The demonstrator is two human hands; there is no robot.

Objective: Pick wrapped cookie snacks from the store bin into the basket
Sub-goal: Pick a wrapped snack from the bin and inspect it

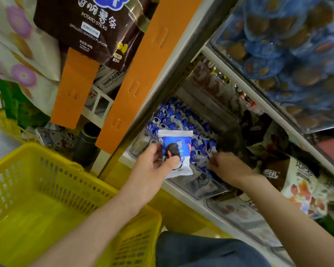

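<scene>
My left hand [152, 166] pinches a blue and white wrapped cookie snack [178, 149] between thumb and fingers, held just in front of the store bin. The clear bin [206, 191] on the lower shelf is full of several more blue and white cookie packets [174, 116]. My right hand [228, 166] reaches into the bin among the packets with its fingers curled; whether it grips one is hidden. The yellow plastic basket [46, 189] sits at the lower left, below my left forearm, and I see nothing in it.
Orange cardboard strips [143, 74] and a brown potato sticks bag [91, 26] hang above the basket. Blue round snack packs [287, 54] fill the upper shelf on the right. Other snack bags [301, 189] lie right of the bin. A dark cylinder [86, 143] stands behind the basket.
</scene>
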